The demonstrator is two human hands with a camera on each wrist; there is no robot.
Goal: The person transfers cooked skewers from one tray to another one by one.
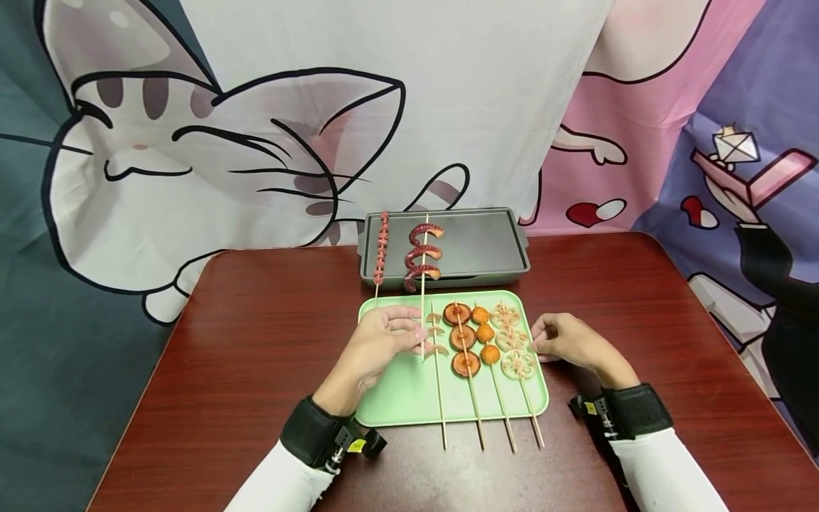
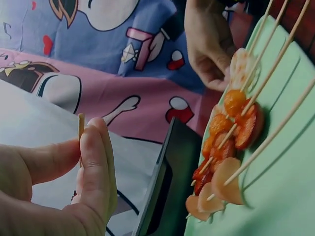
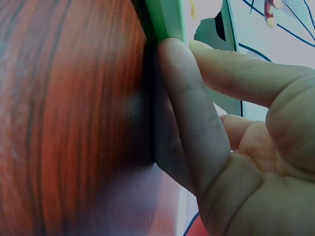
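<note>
My left hand point(image 1: 388, 340) pinches the stick of an octopus tentacle skewer point(image 1: 430, 251) between thumb and fingers. The dark red curls overlap the grey baking pan in the head view; the stick's lower end point(image 2: 81, 127) pokes out above the fingertips in the left wrist view. My right hand point(image 1: 569, 340) grips the right edge of a light green tray point(image 1: 397, 391), thumb on top. Lying on this tray are a lotus root skewer point(image 1: 517, 364), an orange ball skewer point(image 1: 490, 354), a skewer of brown mushroom caps point(image 1: 463, 338) and one of thin pale slices point(image 1: 441, 349).
Behind the green tray stands the grey baking pan point(image 1: 480, 245), with a pink sausage-like skewer point(image 1: 382, 249) along its left side. Stick ends overhang the tray's front edge. A cartoon-printed cloth point(image 1: 499, 107) hangs behind the brown wooden table point(image 1: 256, 355).
</note>
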